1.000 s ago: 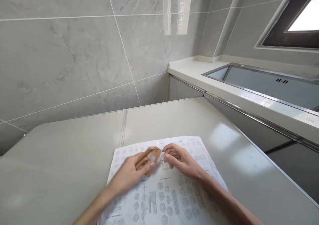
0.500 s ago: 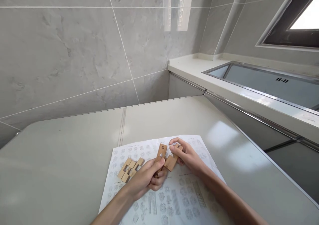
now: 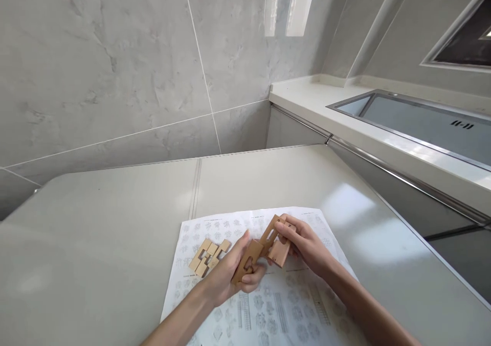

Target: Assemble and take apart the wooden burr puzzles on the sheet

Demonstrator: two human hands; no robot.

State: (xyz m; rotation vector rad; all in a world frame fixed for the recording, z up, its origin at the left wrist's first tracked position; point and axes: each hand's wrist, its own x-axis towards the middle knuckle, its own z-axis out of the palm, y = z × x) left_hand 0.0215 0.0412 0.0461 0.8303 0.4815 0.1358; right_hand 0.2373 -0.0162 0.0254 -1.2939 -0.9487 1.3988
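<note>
My left hand [image 3: 227,275] is closed around a brown wooden puzzle piece [image 3: 244,270] with a cutout in its face. My right hand [image 3: 307,244] grips a notched wooden puzzle piece [image 3: 279,254] with dark marks near its end. A slotted wooden piece [image 3: 269,233] stands between the hands, its upper end pinched by my right fingers; whether its lower end touches the left piece I cannot tell. Left of my left hand, several paler wooden pieces [image 3: 207,257] lie together on a printed sheet [image 3: 177,279].
Under the sheet is a glossy pale table [image 3: 95,244] with a seam across it. A tiled grey wall [image 3: 126,70] rises behind. To the right runs a white counter [image 3: 295,91] with an inset sink [image 3: 418,118].
The slotted piece marked 2 has gone from upright in my left hand to leaning towards my right fingers. A piece with a cutout now shows in my left hand. The view has shifted slightly.
</note>
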